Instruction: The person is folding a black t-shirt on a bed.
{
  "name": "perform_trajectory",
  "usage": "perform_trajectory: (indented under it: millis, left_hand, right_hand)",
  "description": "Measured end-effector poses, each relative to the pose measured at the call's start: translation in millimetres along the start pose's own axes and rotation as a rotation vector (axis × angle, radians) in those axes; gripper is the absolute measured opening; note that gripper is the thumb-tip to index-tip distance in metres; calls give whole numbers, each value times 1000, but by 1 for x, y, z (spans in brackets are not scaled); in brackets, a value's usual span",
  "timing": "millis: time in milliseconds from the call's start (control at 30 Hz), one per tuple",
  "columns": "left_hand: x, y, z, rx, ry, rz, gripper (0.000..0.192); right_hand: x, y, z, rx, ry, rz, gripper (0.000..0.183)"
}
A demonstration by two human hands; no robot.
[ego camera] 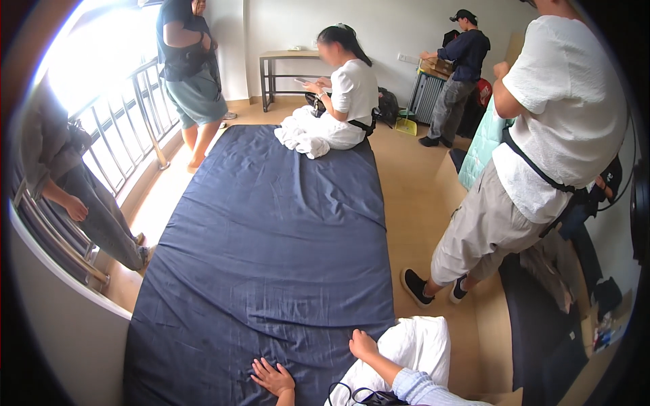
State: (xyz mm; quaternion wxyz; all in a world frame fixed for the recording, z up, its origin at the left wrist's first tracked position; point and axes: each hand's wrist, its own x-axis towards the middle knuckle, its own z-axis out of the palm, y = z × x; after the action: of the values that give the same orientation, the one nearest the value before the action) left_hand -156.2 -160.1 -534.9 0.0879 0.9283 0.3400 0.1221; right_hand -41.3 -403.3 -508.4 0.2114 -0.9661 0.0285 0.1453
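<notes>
A bed covered with a dark blue fitted sheet (pixel 274 243) stretches out before me. My left hand (pixel 272 376) lies palm down on the sheet near the lower edge of the view, its fingers spread and holding nothing. At the sheet's right edge, my right hand (pixel 363 345) is curled; whether it grips a bit of the sheet cannot be told. White fabric (pixel 421 345) lies under and beside my right forearm. Shallow wrinkles run across the sheet. At the bed's far end, a seated person (pixel 350 96) holds a phone, with bunched white cloth (pixel 304 134) alongside.
A person in a white shirt (pixel 563 101) stands close on the right, near a pale green quilt (pixel 477 147). Other people stand by the metal railing (pixel 147 111) on the left and by a boxed load at the back. A desk (pixel 289 54) stands against the far wall.
</notes>
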Motion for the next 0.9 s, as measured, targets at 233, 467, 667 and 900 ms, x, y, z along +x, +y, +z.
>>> perform_trajectory:
  millis: [233, 467, 667, 900]
  left_hand:
    - [0, 3, -2, 7, -19, -12, 52]
    - [2, 5, 0, 13, -20, -11, 52]
    - [1, 10, -8, 11, -16, -4, 53]
    - [-9, 14, -23, 16, -34, -41, 53]
  right_hand:
    - [15, 0, -26, -72, 299, -155, 35]
    - [68, 52, -52, -132, 430, -211, 40]
    - [83, 77, -67, -189, 561, -97, 20]
    - [99, 90, -69, -430, 458, -334, 6]
